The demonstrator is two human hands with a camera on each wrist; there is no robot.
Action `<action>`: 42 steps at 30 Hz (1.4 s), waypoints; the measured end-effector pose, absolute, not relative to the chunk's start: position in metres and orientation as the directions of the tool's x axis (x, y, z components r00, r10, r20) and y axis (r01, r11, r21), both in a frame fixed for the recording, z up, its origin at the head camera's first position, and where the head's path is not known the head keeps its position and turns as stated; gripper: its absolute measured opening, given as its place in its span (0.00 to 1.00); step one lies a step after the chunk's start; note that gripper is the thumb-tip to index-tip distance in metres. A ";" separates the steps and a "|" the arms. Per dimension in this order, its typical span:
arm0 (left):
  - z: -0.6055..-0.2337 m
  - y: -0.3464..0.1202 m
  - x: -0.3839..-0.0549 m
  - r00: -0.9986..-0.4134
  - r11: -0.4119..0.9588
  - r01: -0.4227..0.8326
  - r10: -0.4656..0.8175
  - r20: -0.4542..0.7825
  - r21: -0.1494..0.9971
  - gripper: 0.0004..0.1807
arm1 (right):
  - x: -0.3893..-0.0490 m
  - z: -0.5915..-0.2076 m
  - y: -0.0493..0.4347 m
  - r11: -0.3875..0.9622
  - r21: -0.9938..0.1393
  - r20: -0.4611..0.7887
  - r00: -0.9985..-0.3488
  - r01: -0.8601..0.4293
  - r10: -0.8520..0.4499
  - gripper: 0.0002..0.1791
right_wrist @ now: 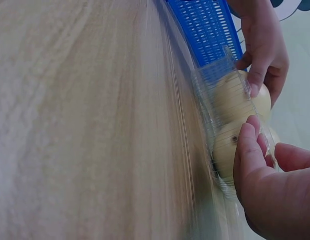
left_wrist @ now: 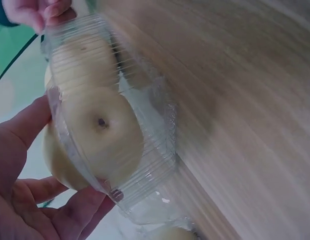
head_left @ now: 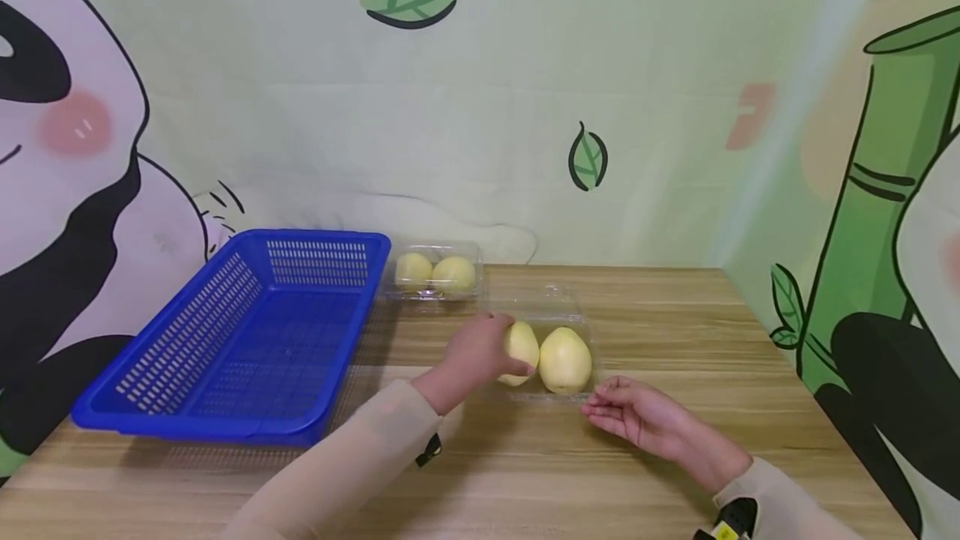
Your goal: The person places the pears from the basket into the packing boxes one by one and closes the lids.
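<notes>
Two pale yellow pears sit side by side in a clear plastic clamshell box with its lid raised behind them. My left hand grips the left pear from above, thumb on the near side and fingers around the far side, by the box rim. The right pear rests beside it, untouched by that hand. At the box's near right corner, my right hand pinches the plastic rim between thumb and fingers. In the left wrist view, the left pear shows its dark blossom end through the ribbed wall.
A large blue plastic basket with slotted sides stands on the left of the wooden table. Behind, close to its right rim, sits another clear box holding two pale yellow fruits. A printed cloth hangs at the table's back edge.
</notes>
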State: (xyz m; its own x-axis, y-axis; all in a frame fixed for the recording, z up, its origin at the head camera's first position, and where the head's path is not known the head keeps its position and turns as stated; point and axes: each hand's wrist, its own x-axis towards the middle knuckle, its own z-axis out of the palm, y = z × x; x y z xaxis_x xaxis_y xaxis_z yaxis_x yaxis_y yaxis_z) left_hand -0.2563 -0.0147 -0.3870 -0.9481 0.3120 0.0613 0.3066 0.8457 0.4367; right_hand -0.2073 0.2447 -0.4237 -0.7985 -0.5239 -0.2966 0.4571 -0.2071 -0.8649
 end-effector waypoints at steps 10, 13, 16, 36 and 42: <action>-0.385 -0.006 -0.251 -0.944 0.903 0.330 0.324 0.069 0.273 0.36 | -0.207 -0.423 0.243 -0.197 -0.867 -0.307 -0.802 0.457 -0.512 0.10; -0.386 -0.004 -0.250 -0.947 0.915 0.321 0.318 0.055 0.243 0.35 | -0.207 -0.424 0.243 -0.196 -0.868 -0.306 -0.802 0.457 -0.513 0.10; -0.386 -0.003 -0.250 -0.950 0.924 0.312 0.309 0.048 0.224 0.34 | -0.207 -0.424 0.243 -0.194 -0.870 -0.305 -0.803 0.454 -0.512 0.10; -0.389 -0.007 -0.253 -0.944 0.903 0.328 0.328 0.048 0.277 0.41 | -0.208 -0.424 0.244 -0.171 -0.876 -0.316 -0.804 0.451 -0.503 0.09; -0.384 -0.018 -0.259 -0.936 0.800 0.311 0.351 0.021 0.513 0.34 | -0.209 -0.424 0.247 -0.143 -0.883 -0.323 -0.801 0.446 -0.505 0.08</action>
